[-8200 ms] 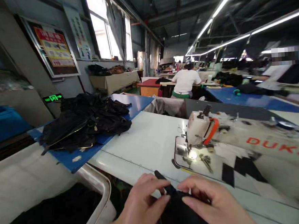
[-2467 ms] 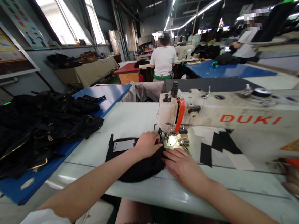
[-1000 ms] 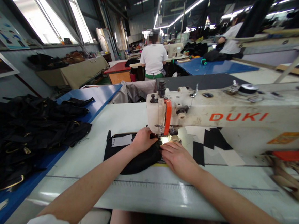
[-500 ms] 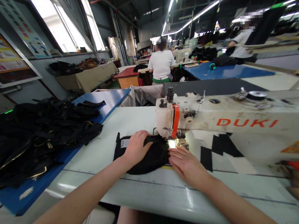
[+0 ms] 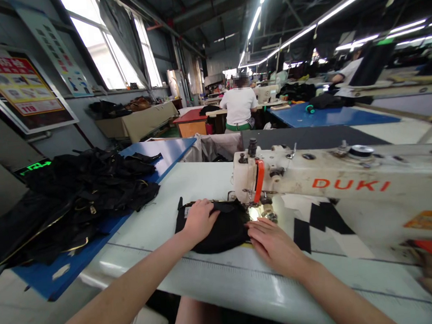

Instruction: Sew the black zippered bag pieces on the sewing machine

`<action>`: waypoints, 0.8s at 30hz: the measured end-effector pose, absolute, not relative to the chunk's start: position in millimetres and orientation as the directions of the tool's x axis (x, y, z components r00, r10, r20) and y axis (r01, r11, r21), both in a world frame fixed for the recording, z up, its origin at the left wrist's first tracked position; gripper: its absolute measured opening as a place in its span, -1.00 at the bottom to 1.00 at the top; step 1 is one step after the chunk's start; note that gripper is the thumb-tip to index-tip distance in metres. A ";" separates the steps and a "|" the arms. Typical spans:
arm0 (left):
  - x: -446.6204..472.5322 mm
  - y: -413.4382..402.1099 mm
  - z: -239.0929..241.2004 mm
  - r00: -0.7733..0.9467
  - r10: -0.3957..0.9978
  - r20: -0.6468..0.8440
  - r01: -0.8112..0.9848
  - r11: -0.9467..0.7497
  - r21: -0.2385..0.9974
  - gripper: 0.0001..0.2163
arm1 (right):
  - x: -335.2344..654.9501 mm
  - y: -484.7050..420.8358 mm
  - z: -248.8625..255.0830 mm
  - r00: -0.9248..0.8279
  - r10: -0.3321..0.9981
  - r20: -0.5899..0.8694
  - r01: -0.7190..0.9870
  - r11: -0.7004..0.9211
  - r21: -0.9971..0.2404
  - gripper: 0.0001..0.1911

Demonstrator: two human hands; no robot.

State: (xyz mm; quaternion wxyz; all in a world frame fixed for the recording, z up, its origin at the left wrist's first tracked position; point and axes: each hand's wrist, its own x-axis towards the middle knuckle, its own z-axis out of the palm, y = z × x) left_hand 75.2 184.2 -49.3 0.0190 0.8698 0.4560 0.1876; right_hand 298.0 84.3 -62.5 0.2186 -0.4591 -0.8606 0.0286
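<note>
A black fabric piece [image 5: 221, 233] with a rounded lower edge lies on the sewing machine's pale bed, its right side by the lit presser foot area [image 5: 254, 213]. A small grey label shows at its upper left, partly behind my fingers. My left hand [image 5: 201, 220] rests over the fabric's upper part, fingers bent onto it and thumb pointing right. At the right edge, close to the needle area, my right hand [image 5: 271, 239] has its fingertips together on the cloth. The needle itself cannot be made out. The white sewing machine [image 5: 294, 171] carries orange lettering and an orange lever guard.
Black zippered pieces [image 5: 92, 195] are heaped on a blue table [image 5: 43, 280] to the left. Black and white scraps [image 5: 327, 223] lie under the machine arm. A ruler strip [image 5: 223, 266] runs along the front of the bed. A person in white [image 5: 239, 106] sits ahead, facing away.
The camera view has shifted, so the whole scene sits a little further right and lower. Both hands stay on the black fabric, with the left now covering more of the label.
</note>
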 end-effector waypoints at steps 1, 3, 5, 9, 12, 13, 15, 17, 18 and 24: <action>79.6 183.5 -50.0 0.526 0.788 0.320 0.756 -0.606 0.248 -0.84 | 298.0 83.9 -62.3 -0.482 0.803 0.351 0.778 0.576 -0.251 -0.84; 89.8 181.3 -53.0 0.539 0.773 0.335 0.707 -0.631 0.317 -0.82 | 297.9 83.3 -61.7 -0.480 0.804 0.352 0.776 0.576 -0.256 -0.84; 101.5 179.3 -56.5 0.515 0.786 0.341 0.712 -0.614 0.341 -0.81 | 297.6 82.9 -60.9 -0.477 0.804 0.354 0.775 0.575 -0.261 -0.84; 124.8 179.8 -60.4 0.379 0.864 0.332 0.821 -0.480 0.309 -0.70 | 296.8 82.5 -59.8 -0.477 0.808 0.346 0.777 0.572 -0.263 -0.84; 136.6 184.2 -61.5 0.310 0.891 0.332 0.877 -0.403 0.262 -0.74 | 296.1 82.2 -60.0 -0.473 0.809 0.349 0.777 0.570 -0.268 -0.84; 139.1 186.0 -62.4 0.296 0.891 0.343 0.886 -0.391 0.249 -0.76 | 296.0 82.0 -60.2 -0.472 0.808 0.352 0.776 0.570 -0.269 -0.84; 141.7 189.4 -65.1 0.292 0.876 0.383 0.886 -0.399 0.238 -0.80 | 295.9 81.6 -60.7 -0.470 0.808 0.356 0.774 0.571 -0.272 -0.84; 141.1 192.0 -68.8 0.317 0.850 0.420 0.864 -0.442 0.242 -0.87 | 296.0 81.2 -61.2 -0.468 0.808 0.357 0.774 0.570 -0.275 -0.84; 139.6 192.8 -70.5 0.338 0.836 0.431 0.847 -0.470 0.247 -0.90 | 296.0 81.1 -61.4 -0.467 0.809 0.356 0.775 0.569 -0.276 -0.84; 117.6 195.4 -75.0 0.550 0.699 0.457 0.683 -0.691 0.235 -0.89 | 294.5 80.8 -62.2 -0.463 0.816 0.346 0.788 0.558 -0.262 -0.83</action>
